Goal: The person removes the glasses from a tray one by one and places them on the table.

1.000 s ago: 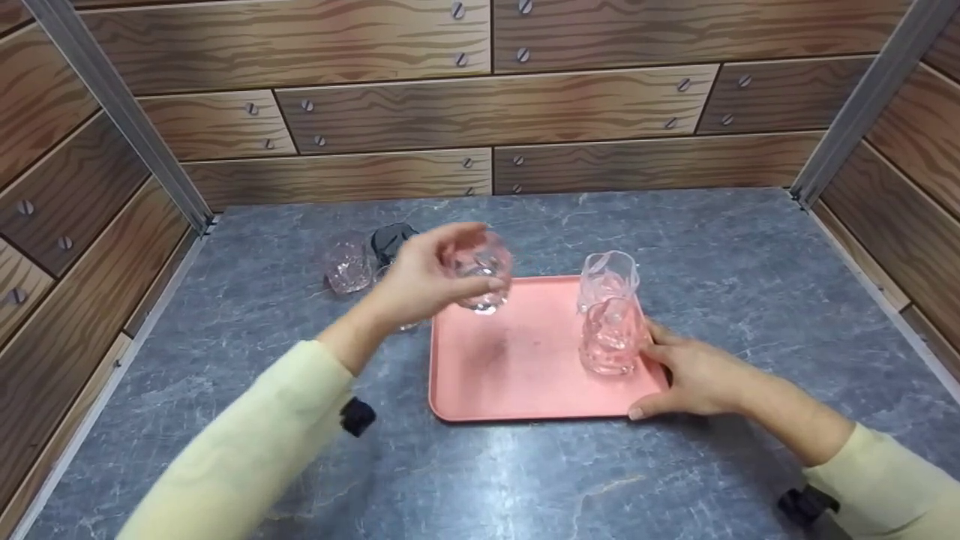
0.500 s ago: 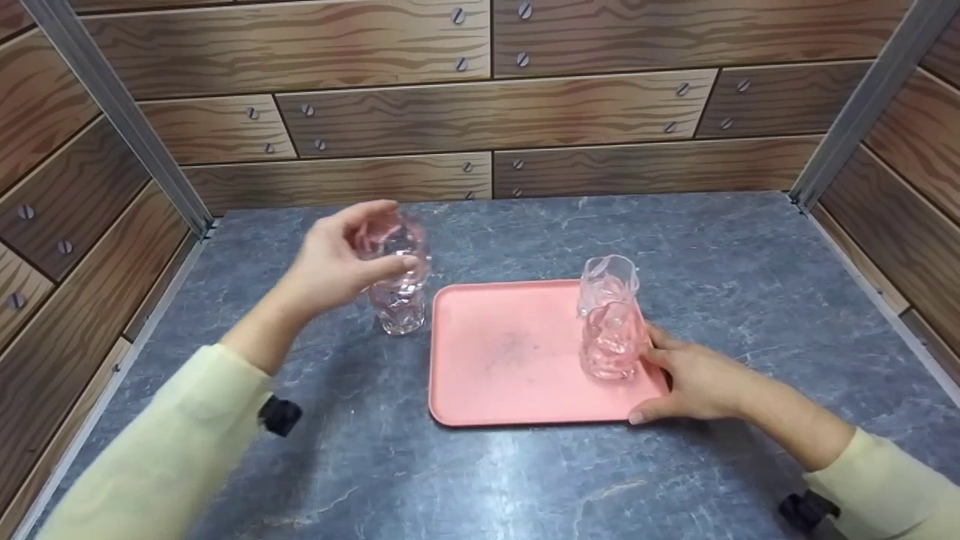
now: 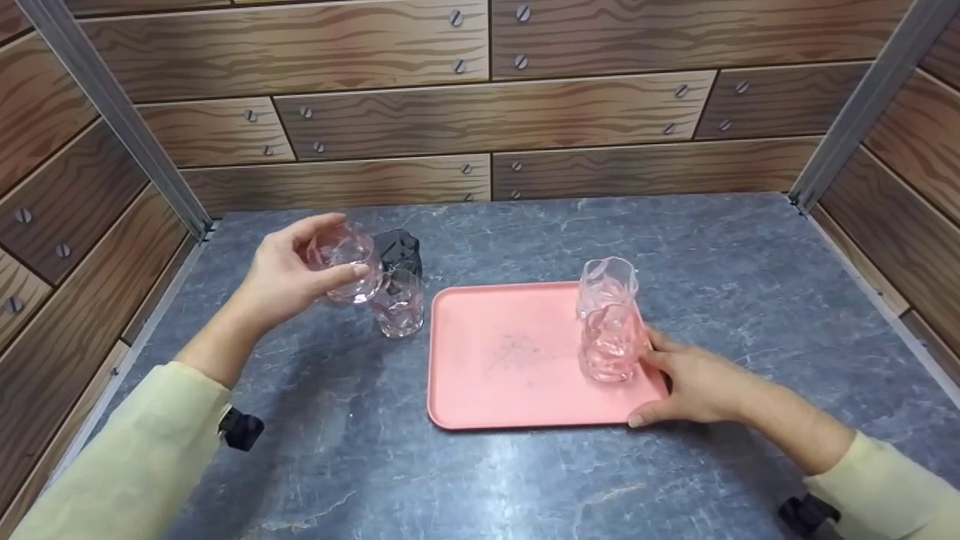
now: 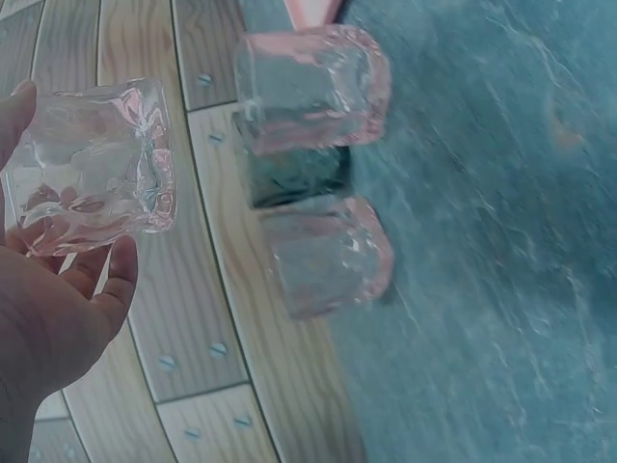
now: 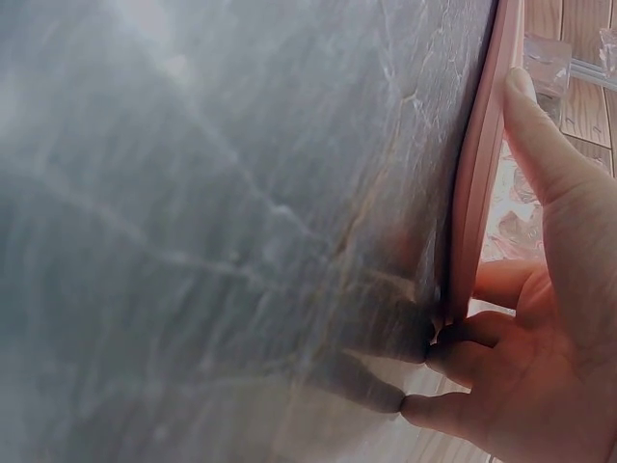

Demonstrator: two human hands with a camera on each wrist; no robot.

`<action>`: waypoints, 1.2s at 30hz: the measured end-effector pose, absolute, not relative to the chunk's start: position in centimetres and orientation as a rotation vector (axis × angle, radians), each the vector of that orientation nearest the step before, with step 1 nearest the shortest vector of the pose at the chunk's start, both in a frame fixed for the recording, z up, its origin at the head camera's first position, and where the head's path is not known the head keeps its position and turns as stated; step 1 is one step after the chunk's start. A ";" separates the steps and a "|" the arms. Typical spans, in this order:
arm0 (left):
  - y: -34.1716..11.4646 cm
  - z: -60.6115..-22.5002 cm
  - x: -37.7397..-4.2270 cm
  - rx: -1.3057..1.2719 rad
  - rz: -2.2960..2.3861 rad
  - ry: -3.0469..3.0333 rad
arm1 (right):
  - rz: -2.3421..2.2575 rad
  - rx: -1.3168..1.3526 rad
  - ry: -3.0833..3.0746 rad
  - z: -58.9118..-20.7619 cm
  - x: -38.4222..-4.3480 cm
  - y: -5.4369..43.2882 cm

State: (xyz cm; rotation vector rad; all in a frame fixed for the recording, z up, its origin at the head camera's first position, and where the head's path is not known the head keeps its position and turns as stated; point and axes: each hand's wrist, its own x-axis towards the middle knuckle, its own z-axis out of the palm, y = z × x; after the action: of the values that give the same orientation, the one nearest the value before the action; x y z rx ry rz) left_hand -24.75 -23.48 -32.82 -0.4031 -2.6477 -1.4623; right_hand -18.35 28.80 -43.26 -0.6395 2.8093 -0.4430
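My left hand [image 3: 281, 277] grips a clear drinking glass [image 3: 343, 259] with a pinkish tint, fingers and thumb around its sides, raised left of the pink tray [image 3: 487, 394]. Below and beside it stand a clear glass [image 3: 400, 313] and a dark grey glass [image 3: 401, 251]. The left wrist view also shows a pale pink glass [image 4: 328, 258] in that group, covered by the hand and held glass in the head view. My right hand [image 3: 697, 379] holds the tray's near right corner, thumb at the front rim [image 5: 487, 125] and fingers at the right side.
Two glasses stand on the right part of the tray, a clear one [image 3: 609, 274] behind a pinkish one [image 3: 609, 352]. Wood-patterned panels [image 3: 480, 120] enclose the back and sides of the grey marbled tabletop [image 3: 525, 487].
My left hand has carried the held glass leftward, from over the tray's left edge to the glasses left of it. My right hand stays at the tray corner.
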 end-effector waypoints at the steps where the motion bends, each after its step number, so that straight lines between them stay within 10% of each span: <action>1: -23.8 -33.0 -24.8 -0.392 -1.453 -2.652 | -0.442 -0.639 2.808 -43.2 -18.4 28.8; 36: -28.6 -40.9 -25.6 -0.209 -1.465 -2.689 | -0.455 -0.652 2.805 -43.2 -18.4 28.9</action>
State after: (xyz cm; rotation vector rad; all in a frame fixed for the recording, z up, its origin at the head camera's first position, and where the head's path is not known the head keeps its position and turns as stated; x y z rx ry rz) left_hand -25.59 -28.63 -40.87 -0.2092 -2.6888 -1.4654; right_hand -18.37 28.89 -43.20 -0.6517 2.8054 -0.4547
